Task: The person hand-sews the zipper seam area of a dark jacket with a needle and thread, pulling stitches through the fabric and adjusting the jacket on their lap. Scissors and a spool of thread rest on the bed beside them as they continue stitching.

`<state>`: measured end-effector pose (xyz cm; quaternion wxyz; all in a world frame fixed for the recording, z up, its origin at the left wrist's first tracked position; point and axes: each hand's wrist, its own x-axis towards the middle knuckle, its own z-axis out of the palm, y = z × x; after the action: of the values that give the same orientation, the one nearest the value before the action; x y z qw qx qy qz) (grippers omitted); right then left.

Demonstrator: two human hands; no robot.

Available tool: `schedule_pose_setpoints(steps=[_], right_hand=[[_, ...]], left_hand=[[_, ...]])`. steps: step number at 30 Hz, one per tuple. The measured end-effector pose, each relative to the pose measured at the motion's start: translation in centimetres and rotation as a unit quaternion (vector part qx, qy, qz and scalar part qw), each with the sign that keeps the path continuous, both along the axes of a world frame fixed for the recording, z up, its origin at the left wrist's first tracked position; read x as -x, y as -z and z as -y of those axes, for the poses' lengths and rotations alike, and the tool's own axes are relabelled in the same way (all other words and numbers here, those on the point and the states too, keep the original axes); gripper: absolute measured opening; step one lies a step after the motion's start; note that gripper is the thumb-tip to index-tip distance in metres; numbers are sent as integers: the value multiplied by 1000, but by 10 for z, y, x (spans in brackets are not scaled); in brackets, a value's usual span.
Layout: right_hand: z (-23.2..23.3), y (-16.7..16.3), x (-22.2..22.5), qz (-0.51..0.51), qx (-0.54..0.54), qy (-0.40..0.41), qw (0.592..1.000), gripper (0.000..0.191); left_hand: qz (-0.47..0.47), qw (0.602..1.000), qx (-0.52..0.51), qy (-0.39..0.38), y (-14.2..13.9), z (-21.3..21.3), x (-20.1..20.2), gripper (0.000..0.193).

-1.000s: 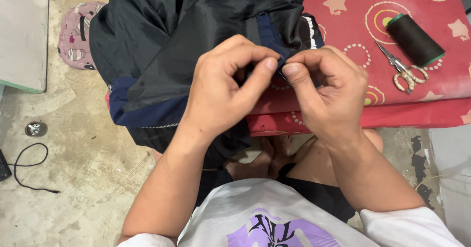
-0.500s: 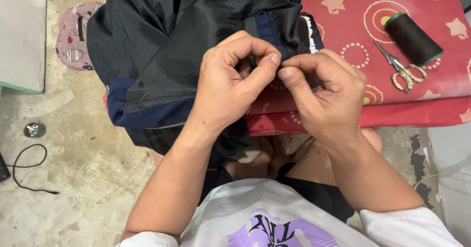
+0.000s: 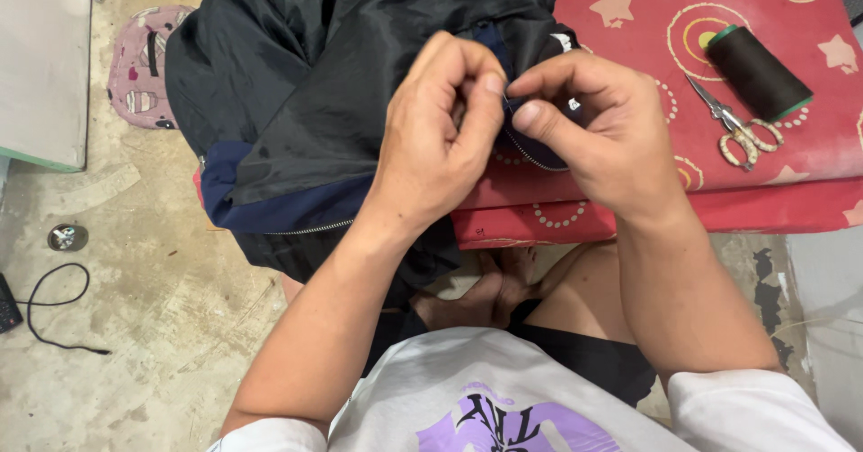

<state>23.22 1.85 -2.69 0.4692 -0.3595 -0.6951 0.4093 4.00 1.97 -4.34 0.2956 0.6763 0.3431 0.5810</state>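
Note:
A black and navy jacket (image 3: pixel 315 84) with a metal zipper lies over a red patterned cushion (image 3: pixel 791 173) and hangs off its left edge. My left hand (image 3: pixel 440 142) and my right hand (image 3: pixel 593 133) meet at the jacket's navy zipper edge. Both pinch the fabric there between thumb and forefinger, fingertips almost touching. Whatever lies between the fingertips is too small to make out.
A spool of dark thread (image 3: pixel 755 70) and small scissors (image 3: pixel 737 133) lie on the cushion to the right of my hands. On the concrete floor at the left are a pink patterned pad (image 3: pixel 139 70), a black cable (image 3: pixel 54 313), a small round metal object (image 3: pixel 66 236) and a grey board (image 3: pixel 40 57).
Both hands have stayed pinched together on the jacket's zipper edge, with small shifts of the fingers. The view has moved slightly.

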Motion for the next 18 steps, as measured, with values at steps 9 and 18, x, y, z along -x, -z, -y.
schedule_pose_setpoints(steps=[9, 18], right_hand=[[-8, 14, -3, -11, 54, 58, 997, 15], [-19, 16, -22, -65, 52, 6, 997, 13]], left_hand=[[335, 928, 113, 117, 7, -28, 15, 16], [36, 994, 26, 99, -33, -16, 49, 17]])
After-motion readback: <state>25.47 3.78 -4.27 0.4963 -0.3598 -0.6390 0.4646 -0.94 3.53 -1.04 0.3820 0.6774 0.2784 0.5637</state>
